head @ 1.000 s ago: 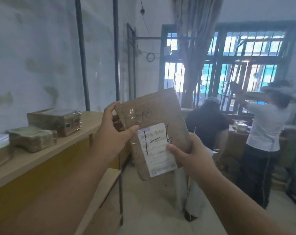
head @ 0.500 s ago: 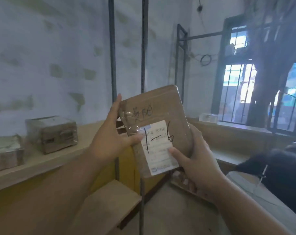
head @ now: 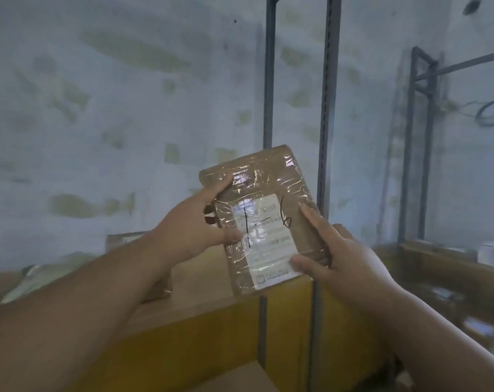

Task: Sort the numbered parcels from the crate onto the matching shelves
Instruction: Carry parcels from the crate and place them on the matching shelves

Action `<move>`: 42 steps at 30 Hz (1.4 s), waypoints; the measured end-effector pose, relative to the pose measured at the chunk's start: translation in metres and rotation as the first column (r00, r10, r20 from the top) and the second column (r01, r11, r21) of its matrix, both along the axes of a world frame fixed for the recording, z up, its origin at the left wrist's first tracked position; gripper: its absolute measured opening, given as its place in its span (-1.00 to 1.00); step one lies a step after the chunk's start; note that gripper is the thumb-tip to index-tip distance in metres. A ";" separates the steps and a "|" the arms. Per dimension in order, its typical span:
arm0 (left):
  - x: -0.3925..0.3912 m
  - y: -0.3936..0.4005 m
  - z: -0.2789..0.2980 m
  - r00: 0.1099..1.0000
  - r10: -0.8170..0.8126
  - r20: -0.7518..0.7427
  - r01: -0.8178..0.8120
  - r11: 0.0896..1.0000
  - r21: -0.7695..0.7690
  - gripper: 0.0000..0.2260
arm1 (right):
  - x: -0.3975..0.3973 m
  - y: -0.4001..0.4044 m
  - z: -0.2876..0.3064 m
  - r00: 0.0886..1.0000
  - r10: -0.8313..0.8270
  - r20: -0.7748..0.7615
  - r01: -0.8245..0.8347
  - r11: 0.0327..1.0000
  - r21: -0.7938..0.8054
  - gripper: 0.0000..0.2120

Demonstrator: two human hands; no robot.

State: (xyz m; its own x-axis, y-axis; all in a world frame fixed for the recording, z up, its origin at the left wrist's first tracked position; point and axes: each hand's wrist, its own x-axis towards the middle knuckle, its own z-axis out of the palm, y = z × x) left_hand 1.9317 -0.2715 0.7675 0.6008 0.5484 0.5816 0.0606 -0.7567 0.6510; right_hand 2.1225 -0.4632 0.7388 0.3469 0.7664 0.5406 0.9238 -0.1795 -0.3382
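Parcel (head: 264, 219) in slick clear tape, marked 1-6, is held up above the wooden shelf (head: 200, 281). We judge it could slide from our grip, since the wrap looks glossy, or land on a wrong shelf if we misread the number. Our left hand (head: 194, 224) pinches its left edge; our right hand (head: 333, 250) clasps its lower right corner.
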 end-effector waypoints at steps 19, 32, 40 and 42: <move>0.029 0.122 0.020 0.860 0.269 -0.433 -0.412 0.867 -0.280 -0.29 | 0.078 0.213 -0.003 0.904 0.375 -0.204 -0.414 0.887 -0.205 -0.35; 0.043 0.151 0.005 0.626 0.502 -0.597 -0.572 0.816 0.086 -0.65 | 0.078 0.252 0.014 0.947 0.322 -0.017 -0.310 0.895 -0.320 -0.32; 0.015 0.086 -0.009 0.650 0.680 -0.340 -0.610 0.733 0.299 -0.72 | 0.041 0.234 0.035 0.879 0.417 0.232 -0.435 0.900 0.032 -0.41; -0.012 0.062 -0.014 0.636 0.711 -0.298 -0.624 0.702 0.343 -0.72 | 0.016 0.223 0.041 0.855 0.459 0.242 -0.485 0.872 0.061 -0.44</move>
State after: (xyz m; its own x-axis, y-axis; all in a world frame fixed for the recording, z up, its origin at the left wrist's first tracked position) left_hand 1.9199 -0.2099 0.7539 0.3037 0.7937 0.5271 0.8059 -0.5091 0.3023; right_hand 2.1383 -0.2401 0.7800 -0.1739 0.7360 0.6543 0.9389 0.3243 -0.1152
